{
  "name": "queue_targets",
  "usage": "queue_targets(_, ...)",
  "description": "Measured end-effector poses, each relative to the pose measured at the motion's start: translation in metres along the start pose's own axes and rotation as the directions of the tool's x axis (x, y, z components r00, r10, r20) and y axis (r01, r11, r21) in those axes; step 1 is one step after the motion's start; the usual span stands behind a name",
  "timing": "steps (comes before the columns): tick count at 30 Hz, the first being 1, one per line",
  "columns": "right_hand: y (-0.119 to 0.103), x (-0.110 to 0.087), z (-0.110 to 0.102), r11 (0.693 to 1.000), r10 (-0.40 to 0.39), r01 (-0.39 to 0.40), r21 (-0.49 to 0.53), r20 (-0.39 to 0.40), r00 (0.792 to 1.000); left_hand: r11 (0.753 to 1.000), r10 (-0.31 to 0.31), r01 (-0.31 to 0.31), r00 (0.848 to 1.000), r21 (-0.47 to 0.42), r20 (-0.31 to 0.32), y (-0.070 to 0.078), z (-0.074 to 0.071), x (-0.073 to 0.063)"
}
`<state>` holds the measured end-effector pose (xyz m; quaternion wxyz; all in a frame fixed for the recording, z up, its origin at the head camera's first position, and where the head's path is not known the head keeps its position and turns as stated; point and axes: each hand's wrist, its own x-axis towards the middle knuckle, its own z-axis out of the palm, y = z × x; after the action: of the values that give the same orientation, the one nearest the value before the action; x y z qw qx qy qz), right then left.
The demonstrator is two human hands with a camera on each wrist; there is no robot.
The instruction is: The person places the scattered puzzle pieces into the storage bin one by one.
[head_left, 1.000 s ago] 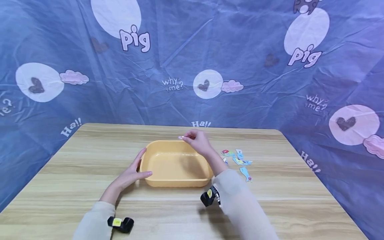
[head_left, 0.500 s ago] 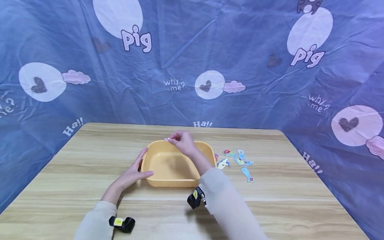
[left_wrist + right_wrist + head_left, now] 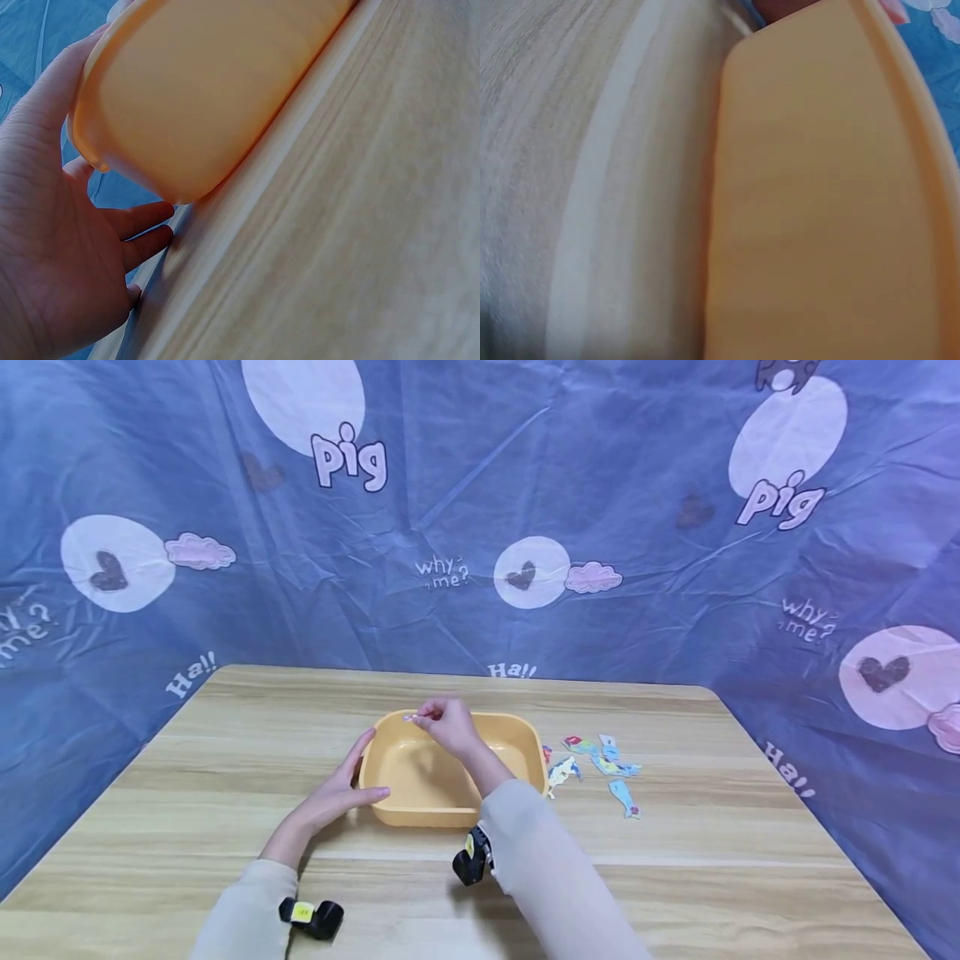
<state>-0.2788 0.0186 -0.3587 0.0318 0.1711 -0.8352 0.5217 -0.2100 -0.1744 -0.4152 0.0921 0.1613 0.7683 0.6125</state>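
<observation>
Right grip (image 3: 450, 727) now farther left over basin (image 3: 420, 817)

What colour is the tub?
Light yellow-orange; the tub shows best in the head view.

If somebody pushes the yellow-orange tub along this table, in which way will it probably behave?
The tub will probably keep its shape, as its walls show no visible bending where the left hand holds the rim. It seems unlikely to tip or roll: it is wide, low and flat on the table. It may slide easily, since its sides look smooth.
</observation>
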Motion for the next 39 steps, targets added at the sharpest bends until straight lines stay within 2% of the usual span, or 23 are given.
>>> queue_targets(10, 0.008, -0.002, 0.012, 0.999, 0.036, -0.036, 0.018, 0.015, 0.999, 1.0, -0.01, 0.01, 1.0, 0.001, 0.004, 0.001, 0.002, 0.001)
queue_targets(17, 0.013, -0.002, 0.021, 0.999, 0.032, -0.032, -0.001, 0.03, 0.999, 1.0, -0.012, 0.012, 1.0, -0.004, 0.002, 0.0, 0.002, 0.001)
queue_targets(23, 0.015, 0.0, 0.024, 0.998, 0.059, -0.058, -0.011, 0.029, 0.998, 1.0, -0.009, 0.009, 1.0, 0.012, -0.005, -0.001, 0.004, 0.001)
queue_targets(33, 0.019, 0.001, 0.03, 0.994, 0.092, -0.088, -0.071, 0.041, 0.995, 1.0, -0.007, 0.007, 1.0, 0.014, -0.009, -0.002, 0.004, 0.001)
queue_targets(39, 0.021, 0.001, 0.031, 0.992, 0.065, -0.06, -0.111, 0.045, 0.997, 1.0, -0.014, 0.014, 1.0, -0.001, -0.006, -0.002, 0.004, 0.001)
